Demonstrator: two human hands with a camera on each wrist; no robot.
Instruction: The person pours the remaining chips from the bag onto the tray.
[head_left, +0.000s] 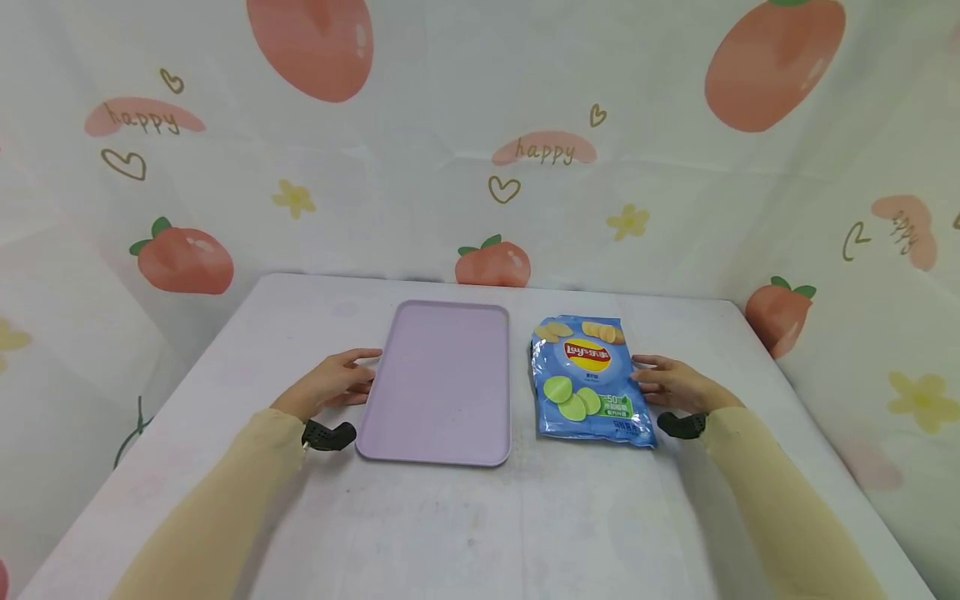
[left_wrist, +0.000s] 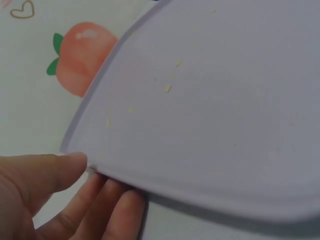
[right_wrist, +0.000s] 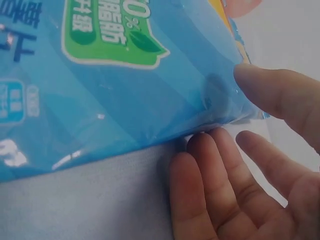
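Head view: the purple tray lies on the table, the blue chip bag right of it. Only left-wrist view resolves yellowish flecks. Left hand at tray edge, right hand at bag edge: digits parted, gripping nothing.

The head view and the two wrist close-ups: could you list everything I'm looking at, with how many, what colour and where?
Tray: 1, pale purple, on the table, left of the bag
Crisp bag: 1, mostly blue, on the table's right half
Flecks: several, yellowish, on the tray
Table: 1, white, beneath tray and bag
Printed cloth: white with red fruit and yellow flowers, behind the table
Cord: 1, dark, by the table's left edge
Wrist devices: 2, black, one per wrist
Sleeves: 2, cream, on both arms
Left hand: 1, bare, at the tray's left edge
Right hand: 1, bare, at the bag's right edge
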